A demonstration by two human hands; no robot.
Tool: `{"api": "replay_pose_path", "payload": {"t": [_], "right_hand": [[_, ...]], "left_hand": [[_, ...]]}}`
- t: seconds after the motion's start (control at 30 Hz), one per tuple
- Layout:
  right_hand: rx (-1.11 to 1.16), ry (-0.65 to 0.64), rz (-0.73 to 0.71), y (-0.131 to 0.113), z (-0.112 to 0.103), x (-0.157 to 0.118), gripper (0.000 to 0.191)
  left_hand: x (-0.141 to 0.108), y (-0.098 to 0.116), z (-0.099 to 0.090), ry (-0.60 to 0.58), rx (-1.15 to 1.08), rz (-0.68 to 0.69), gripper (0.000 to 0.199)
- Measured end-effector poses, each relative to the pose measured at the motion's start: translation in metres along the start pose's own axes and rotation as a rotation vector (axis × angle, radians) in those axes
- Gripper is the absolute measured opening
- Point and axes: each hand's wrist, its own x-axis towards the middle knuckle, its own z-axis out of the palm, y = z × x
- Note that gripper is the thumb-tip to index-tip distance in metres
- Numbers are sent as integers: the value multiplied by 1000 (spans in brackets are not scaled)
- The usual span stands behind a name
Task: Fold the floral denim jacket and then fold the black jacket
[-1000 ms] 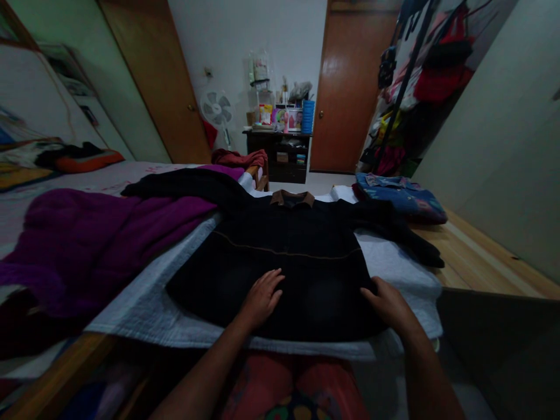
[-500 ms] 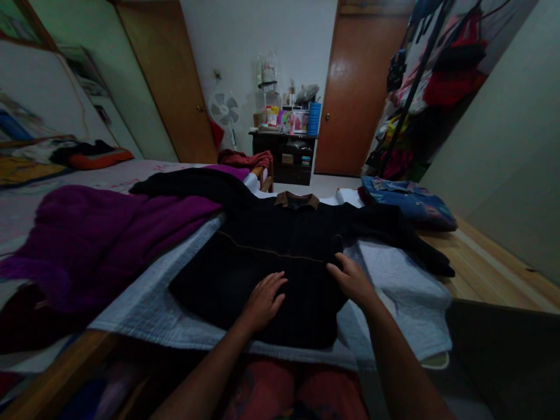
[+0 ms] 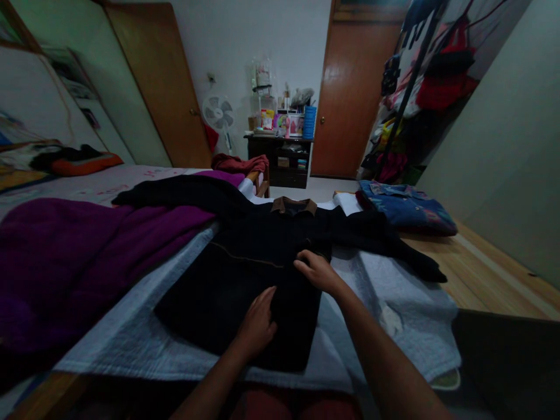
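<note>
A black jacket [image 3: 245, 280] with a brown collar lies spread on a light blue-white cloth, collar pointing away from me and both sleeves stretched out sideways. My left hand [image 3: 257, 324] rests flat on the jacket's lower front, fingers extended. Further right, my right hand [image 3: 315, 269] is closed on the jacket's right side, which is folded inward over the front. Its fingertips are partly hidden by the fabric. The pale cloth [image 3: 126, 344] shows around the jacket's hem and beneath the right sleeve.
A purple blanket [image 3: 87, 256] is heaped at the left. Folded denim clothing [image 3: 406, 204] sits on a wooden surface [image 3: 472, 274] at the right. Beyond are a dark cabinet [image 3: 280, 163], a white fan [image 3: 217, 112], wooden doors [image 3: 350, 99] and hanging bags [image 3: 446, 87].
My right hand has moved left, carrying the jacket's right edge inward over the front. My left hand has stayed on the lower front. The view has shifted slightly.
</note>
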Motion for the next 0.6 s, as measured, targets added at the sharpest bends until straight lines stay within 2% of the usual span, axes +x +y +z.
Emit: {"api": "replay_pose_path", "payload": {"t": [0.07, 0.13, 0.23, 0.33, 0.4, 0.47, 0.6], "right_hand": [[-86, 114, 82, 22, -30, -1, 18], [-316, 271, 185, 50, -65, -5, 19], [-689, 448, 405, 96, -115, -19, 38], [-881, 436, 649, 132, -148, -35, 54], [-891, 387, 756, 146, -160, -43, 42], [-862, 351, 818, 152, -167, -47, 28], [-767, 354, 837, 141, -183, -46, 28]], "left_hand": [[0, 2, -2, 4, -1, 32, 78], [1, 5, -6, 8, 1, 63, 72], [2, 9, -11, -10, 3, 88, 67], [4, 12, -13, -37, 1, 84, 67], [5, 13, -14, -44, -4, 85, 65], [5, 13, -15, -45, -9, 91, 64], [5, 13, -14, -42, 4, 94, 63]]}}
